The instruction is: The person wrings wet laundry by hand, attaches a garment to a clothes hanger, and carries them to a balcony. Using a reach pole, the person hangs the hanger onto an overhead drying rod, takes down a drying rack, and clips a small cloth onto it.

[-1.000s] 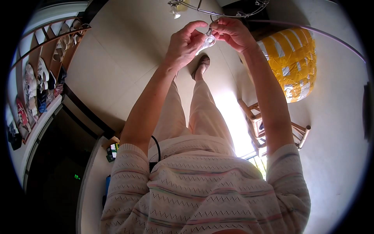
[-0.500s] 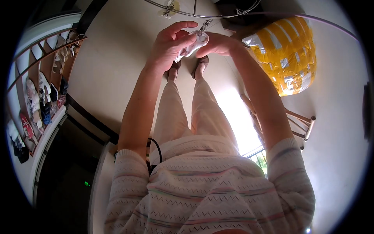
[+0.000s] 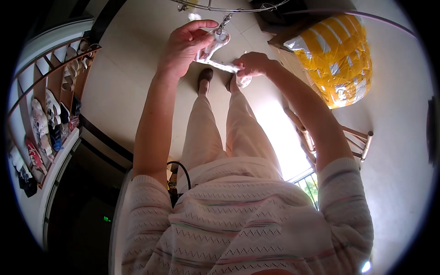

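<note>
A round wire drying hanger [image 3: 220, 9] crosses the top of the view. From it a white plastic clothes peg [image 3: 222, 36] hangs on a short metal chain [image 3: 225, 21]. My left hand [image 3: 181, 49] is closed on the peg, its thumb lying along it and the index finger stretched above. A white sock-like cloth [image 3: 222, 66] is drawn out between my hands, its left end by the peg. My right hand [image 3: 253, 64] pinches the other end, and a bit of the white cloth shows below its fingers. Where exactly the peg meets the cloth is hard to make out.
A large bundle wrapped in yellow tape [image 3: 337, 59] stands at the right, above a wooden stool-like frame [image 3: 360, 142]. At the left is a rack [image 3: 59, 62] of shoes. My feet stand on the pale floor [image 3: 133, 59] below the hands.
My right hand has closed on the cloth and moved down and right, drawing it out. My left hand has moved left with the peg; the hanger sits higher in view.
</note>
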Demonstrator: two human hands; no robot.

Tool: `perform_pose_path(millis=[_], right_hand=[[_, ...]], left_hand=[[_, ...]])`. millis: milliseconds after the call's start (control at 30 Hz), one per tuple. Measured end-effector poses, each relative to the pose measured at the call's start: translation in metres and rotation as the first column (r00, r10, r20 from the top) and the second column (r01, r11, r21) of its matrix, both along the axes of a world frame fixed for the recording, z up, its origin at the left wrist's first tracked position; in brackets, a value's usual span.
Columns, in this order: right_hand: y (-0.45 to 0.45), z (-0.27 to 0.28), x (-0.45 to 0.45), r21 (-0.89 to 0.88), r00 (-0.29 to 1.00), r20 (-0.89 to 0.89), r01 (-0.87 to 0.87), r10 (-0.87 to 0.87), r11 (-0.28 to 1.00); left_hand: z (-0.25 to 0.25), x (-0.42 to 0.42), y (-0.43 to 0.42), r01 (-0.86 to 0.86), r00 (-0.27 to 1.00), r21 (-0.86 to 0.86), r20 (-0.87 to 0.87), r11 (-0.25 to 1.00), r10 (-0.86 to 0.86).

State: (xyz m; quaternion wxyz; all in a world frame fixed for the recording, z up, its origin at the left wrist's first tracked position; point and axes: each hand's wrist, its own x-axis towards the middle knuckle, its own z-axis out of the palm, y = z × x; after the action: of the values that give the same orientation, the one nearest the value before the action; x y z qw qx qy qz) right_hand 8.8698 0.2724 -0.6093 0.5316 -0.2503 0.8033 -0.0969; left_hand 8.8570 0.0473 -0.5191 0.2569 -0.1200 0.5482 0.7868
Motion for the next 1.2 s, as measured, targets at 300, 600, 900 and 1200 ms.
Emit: perform_pose_path(millis=[300,600,900,1200], right_hand=[[0.008,0.040,0.056,-0.223,0.924,0.221,0.358,-0.311,0.907],[-0.003,0.065,0.094,0.150,0.049,0.820,0.943,-0.571,0.296],[0.031,0.049,0.103,0.172,0.275,0.731,0.811,-0.624,0.559],[0.068,0.069,0.085,0.248,0.558,0.543,0.607,-0.627,0.755]], left_hand=[[-0.025,0.011,-0.010,-0.060,0.998,0.105,0.017,0.993,0.059],[-0.104,0.102,0.010,0.234,0.721,0.390,0.545,0.891,-0.428],[-0.087,0.116,0.026,0.083,0.818,0.316,0.521,0.945,-0.246],[-0.100,0.110,-0.022,0.030,0.902,-0.218,0.426,0.975,0.068]])
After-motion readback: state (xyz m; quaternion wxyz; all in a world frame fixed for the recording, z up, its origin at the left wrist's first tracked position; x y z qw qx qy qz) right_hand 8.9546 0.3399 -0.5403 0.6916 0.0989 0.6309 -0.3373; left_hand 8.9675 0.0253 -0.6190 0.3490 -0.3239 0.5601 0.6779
